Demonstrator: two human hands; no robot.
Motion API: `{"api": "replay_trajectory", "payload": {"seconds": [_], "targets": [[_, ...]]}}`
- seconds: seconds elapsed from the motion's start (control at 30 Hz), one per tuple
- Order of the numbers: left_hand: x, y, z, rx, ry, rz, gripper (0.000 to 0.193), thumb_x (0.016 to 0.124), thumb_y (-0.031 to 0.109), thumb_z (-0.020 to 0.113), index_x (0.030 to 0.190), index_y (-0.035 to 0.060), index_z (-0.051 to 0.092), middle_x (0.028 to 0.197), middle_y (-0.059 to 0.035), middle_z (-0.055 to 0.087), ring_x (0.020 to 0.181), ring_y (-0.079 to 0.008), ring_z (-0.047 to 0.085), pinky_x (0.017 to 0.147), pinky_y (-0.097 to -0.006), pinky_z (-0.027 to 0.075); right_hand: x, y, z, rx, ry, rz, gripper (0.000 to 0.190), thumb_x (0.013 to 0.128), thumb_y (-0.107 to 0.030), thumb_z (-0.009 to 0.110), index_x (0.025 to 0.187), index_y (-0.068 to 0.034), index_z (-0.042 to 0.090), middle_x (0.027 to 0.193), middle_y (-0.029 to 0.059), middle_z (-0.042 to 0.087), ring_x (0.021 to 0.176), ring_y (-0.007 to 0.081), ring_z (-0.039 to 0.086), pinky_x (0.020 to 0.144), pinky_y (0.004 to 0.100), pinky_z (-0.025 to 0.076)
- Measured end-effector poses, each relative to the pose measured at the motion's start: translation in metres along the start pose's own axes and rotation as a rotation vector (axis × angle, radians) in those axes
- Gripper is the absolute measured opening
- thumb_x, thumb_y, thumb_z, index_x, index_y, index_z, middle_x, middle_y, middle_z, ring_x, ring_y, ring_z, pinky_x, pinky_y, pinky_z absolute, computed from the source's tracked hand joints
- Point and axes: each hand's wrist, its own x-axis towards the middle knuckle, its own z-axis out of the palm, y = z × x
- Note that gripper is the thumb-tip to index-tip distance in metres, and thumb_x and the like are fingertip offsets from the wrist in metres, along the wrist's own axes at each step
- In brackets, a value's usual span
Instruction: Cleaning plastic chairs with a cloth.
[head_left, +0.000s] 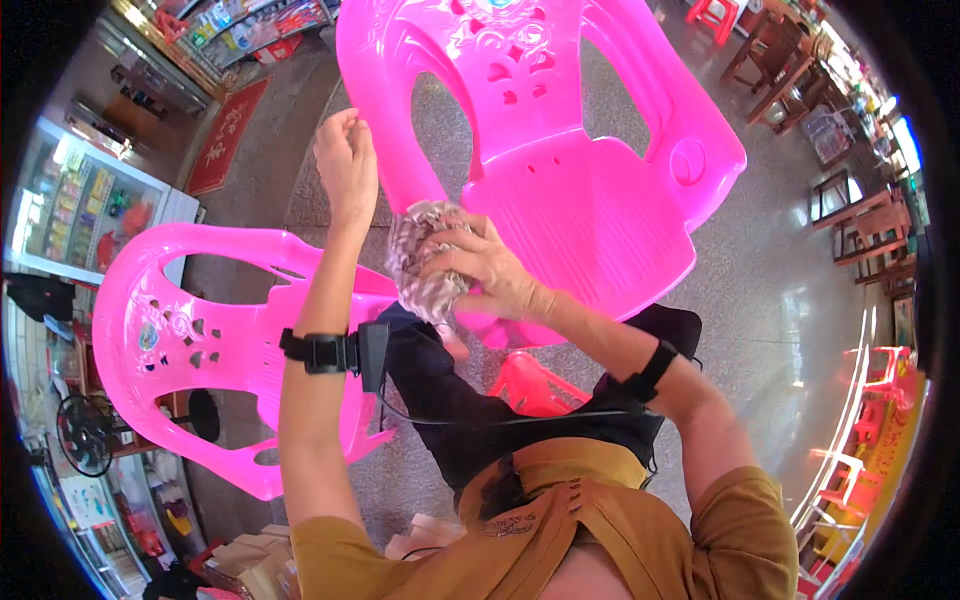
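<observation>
A bunched striped cloth (431, 259) is gripped in my right hand (480, 266), pressed at the front end of the left armrest of a pink plastic armchair (577, 225). My left hand (349, 154) is beside the outer side of that same armrest, higher up, with its fingers curled; whether it touches the chair I cannot tell. This chair has a cut-out patterned back and a ribbed seat. A second pink plastic armchair (202, 240) stands to the left, partly behind my left forearm.
Between my legs is a red plastic stool (532, 382). A glass-fronted display fridge (90, 202) and a black fan (84, 435) stand at the left. Cardboard boxes (255, 562) lie at the lower left. Wooden chairs (874, 225) line the right side, with red stools (866, 420) lower down.
</observation>
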Motion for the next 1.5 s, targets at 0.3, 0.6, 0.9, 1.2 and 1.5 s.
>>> {"api": "replay_trajectory", "payload": {"seconds": [0.3, 0.6, 0.9, 1.2, 1.5], "targets": [[0.013, -0.071, 0.055, 0.310, -0.177, -0.240, 0.078, 0.083, 0.039, 0.052, 0.140, 0.0063, 0.009, 0.119, -0.0281, 0.040, 0.108, -0.0434, 0.046, 0.093, -0.0505, 0.036, -0.054, -0.015, -0.010, 0.480, 0.018, 0.300, 0.036, 0.068, -0.019, 0.065, 0.101, -0.010, 0.057, 0.111, 0.0090, 0.052, 0.111, 0.0281, 0.043, 0.095, 0.0414, 0.032], [0.000, -0.018, 0.050, 0.394, -0.163, -0.296, 0.078, 0.087, 0.035, 0.047, 0.140, 0.0018, 0.001, 0.119, -0.0305, 0.039, 0.101, -0.0437, 0.051, 0.086, -0.0499, 0.042, 0.028, 0.023, -0.100, 1.008, 0.336, 0.862, 0.020, 0.081, -0.020, 0.053, 0.091, -0.004, 0.058, 0.076, -0.0013, 0.056, 0.074, 0.0069, 0.052, 0.066, 0.0233, 0.044], [-0.004, -0.012, 0.050, 0.373, -0.180, -0.266, 0.076, 0.089, 0.031, 0.048, 0.140, -0.0001, 0.002, 0.120, -0.0296, 0.038, 0.108, -0.0424, 0.046, 0.089, -0.0469, 0.041, 0.196, 0.084, -0.134, 0.119, 0.647, 0.147, 0.027, 0.073, -0.021, 0.058, 0.094, -0.004, 0.058, 0.085, 0.0100, 0.059, 0.081, 0.0203, 0.054, 0.076, 0.0338, 0.041], [-0.008, -0.002, 0.048, 0.303, -0.188, -0.324, 0.075, 0.088, 0.030, 0.049, 0.139, -0.0020, 0.005, 0.125, -0.0300, 0.035, 0.113, -0.0426, 0.041, 0.094, -0.0446, 0.037, 0.251, 0.199, -0.056, -0.652, 0.407, -0.216, 0.053, 0.072, -0.030, 0.066, 0.121, -0.028, 0.048, 0.138, 0.0019, 0.029, 0.128, 0.0298, 0.025, 0.100, 0.0550, 0.027], [-0.003, 0.004, 0.052, 0.299, -0.182, -0.355, 0.077, 0.087, 0.028, 0.051, 0.140, -0.0004, 0.003, 0.118, -0.0278, 0.039, 0.106, -0.0412, 0.045, 0.089, -0.0464, 0.040, 0.197, 0.220, -0.057, -0.494, 0.352, 0.162, 0.049, 0.068, -0.012, 0.065, 0.114, -0.024, 0.053, 0.126, 0.0038, 0.041, 0.116, 0.0299, 0.039, 0.090, 0.0458, 0.040]]}}
